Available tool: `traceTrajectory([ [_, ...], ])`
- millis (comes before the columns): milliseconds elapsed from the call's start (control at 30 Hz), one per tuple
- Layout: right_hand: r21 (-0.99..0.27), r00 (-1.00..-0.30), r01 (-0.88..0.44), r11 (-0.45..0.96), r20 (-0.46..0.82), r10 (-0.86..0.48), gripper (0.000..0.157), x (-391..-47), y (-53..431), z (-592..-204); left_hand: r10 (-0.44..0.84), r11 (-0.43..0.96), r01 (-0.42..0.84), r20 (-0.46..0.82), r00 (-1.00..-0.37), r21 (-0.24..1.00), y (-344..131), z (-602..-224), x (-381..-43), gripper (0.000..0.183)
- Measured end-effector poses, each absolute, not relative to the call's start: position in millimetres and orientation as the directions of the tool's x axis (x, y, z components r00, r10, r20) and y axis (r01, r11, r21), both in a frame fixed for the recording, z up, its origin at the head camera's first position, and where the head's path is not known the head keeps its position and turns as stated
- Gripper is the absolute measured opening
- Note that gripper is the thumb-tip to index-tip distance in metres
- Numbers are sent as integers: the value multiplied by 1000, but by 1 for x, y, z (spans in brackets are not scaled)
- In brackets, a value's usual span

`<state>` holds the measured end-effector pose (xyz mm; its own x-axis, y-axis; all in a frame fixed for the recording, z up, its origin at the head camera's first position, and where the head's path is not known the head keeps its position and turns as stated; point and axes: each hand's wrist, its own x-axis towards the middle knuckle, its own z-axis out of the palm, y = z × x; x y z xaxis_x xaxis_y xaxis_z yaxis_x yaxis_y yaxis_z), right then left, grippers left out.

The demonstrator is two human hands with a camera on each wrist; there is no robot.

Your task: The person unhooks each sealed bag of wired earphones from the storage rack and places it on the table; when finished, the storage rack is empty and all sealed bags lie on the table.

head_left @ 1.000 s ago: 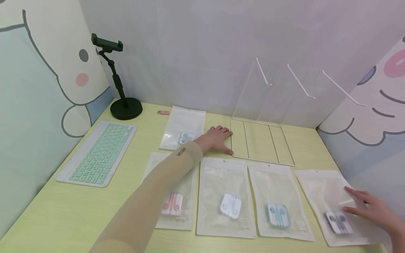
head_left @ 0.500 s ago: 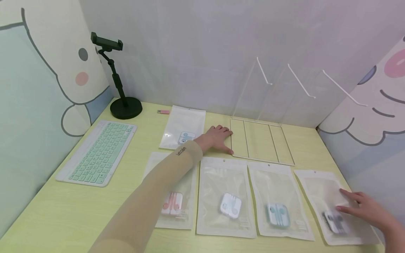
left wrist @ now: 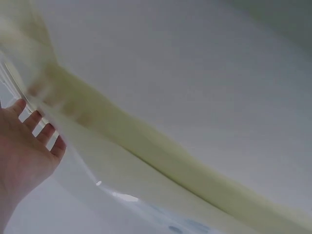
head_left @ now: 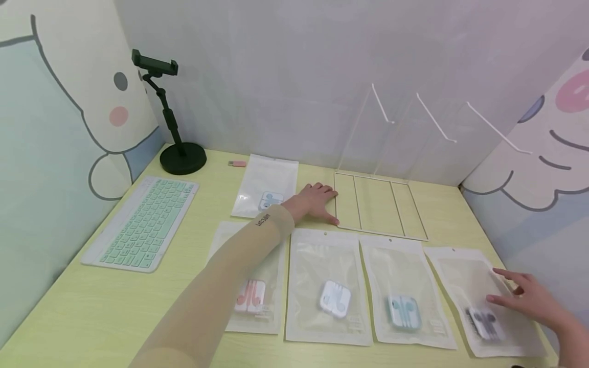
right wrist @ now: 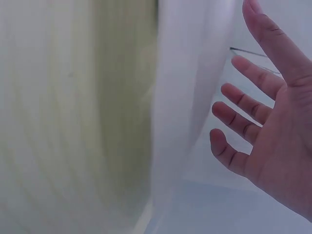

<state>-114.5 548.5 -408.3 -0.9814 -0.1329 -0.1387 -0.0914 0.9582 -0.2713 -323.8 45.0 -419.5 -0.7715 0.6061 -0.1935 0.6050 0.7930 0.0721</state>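
My left hand (head_left: 316,202) lies on the table with fairly straight fingers, its fingertips and thumb at the left side of a white wire rack (head_left: 361,228). At far right, my right hand (head_left: 529,299) hovers at or over the right edge of a clear-fronted zip bag (head_left: 465,271) holding earphones with dark grey buds (head_left: 489,324). Its fingers are spread apart in the right wrist view, and contact with the bag is unclear. To the left lie similar bags with teal earphones (head_left: 404,312), white earphones (head_left: 335,299) and pink earphones (head_left: 250,296). My left forearm partly covers the pink one's bag.
Another bag (head_left: 269,174) with blue-tinted earphones lies behind my left forearm, near a pink USB stick (head_left: 237,164). A green-keyed keyboard (head_left: 142,222) and a black phone stand (head_left: 183,158) occupy the left side. Rack prongs (head_left: 434,117) rise toward the back wall.
My right hand has moved a little left, and the rightmost bag has shifted slightly left with it. My left hand stays by the rack.
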Motion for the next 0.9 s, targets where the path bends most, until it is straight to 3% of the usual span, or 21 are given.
traceTrajectory([
  [367, -231, -988, -143, 962, -24, -153, 88, -147, 506, -363, 634, 771, 591, -192, -749, 237, 35, -407, -326, 99],
  [633, -247, -953, -302, 921, 108, -284, 85, -172, 475, -327, 680, 723, 648, -75, -730, 240, 10, -377, -324, 95],
  [900, -285, -933, -360, 888, 131, -336, 80, -189, 425, -299, 650, 738, 652, 75, -756, 175, -29, -343, -306, 89],
])
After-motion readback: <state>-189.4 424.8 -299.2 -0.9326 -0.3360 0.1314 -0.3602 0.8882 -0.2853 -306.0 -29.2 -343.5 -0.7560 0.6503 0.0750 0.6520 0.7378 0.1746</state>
